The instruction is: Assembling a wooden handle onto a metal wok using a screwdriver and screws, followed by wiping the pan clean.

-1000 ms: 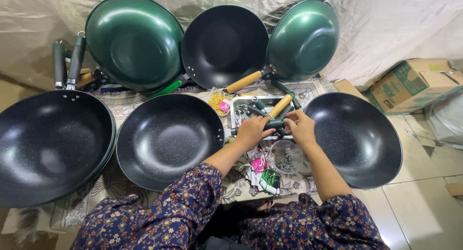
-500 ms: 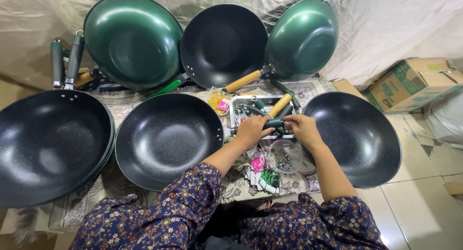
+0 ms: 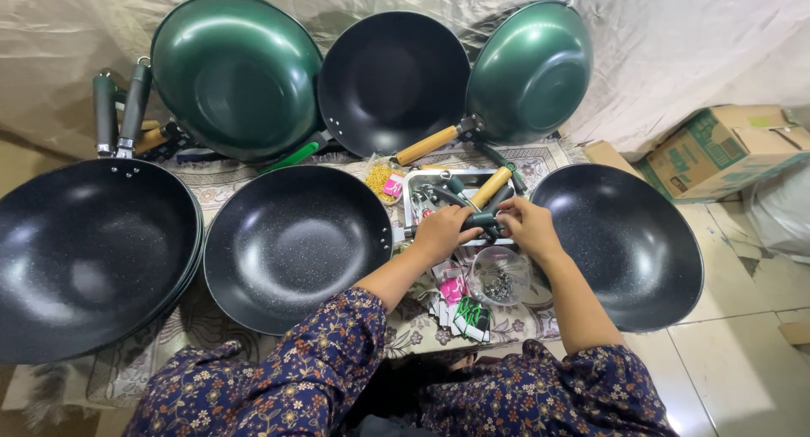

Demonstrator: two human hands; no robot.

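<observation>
My left hand (image 3: 440, 233) and my right hand (image 3: 525, 227) meet over a dark green handle (image 3: 477, 221), each gripping an end of it. The handle lies level between the black speckled wok (image 3: 295, 245) at centre and the black wok (image 3: 629, 243) on the right. Just behind my hands stands a shallow metal tray (image 3: 426, 182) with handles and tools in it. A wooden handle (image 3: 490, 187) sticks out over the tray. Below my hands sits a small clear bowl of screws (image 3: 499, 277).
A large black wok (image 3: 89, 256) sits at the left. Two green woks (image 3: 232, 74) (image 3: 531, 70) and a black wok (image 3: 392, 83) lean against the draped sheet at the back. A cardboard box (image 3: 717, 150) stands at the right. Small coloured packets (image 3: 460, 298) lie on the mat.
My hands have stayed together on the green handle, with only a slight shift of the fingers. The woks have not moved.
</observation>
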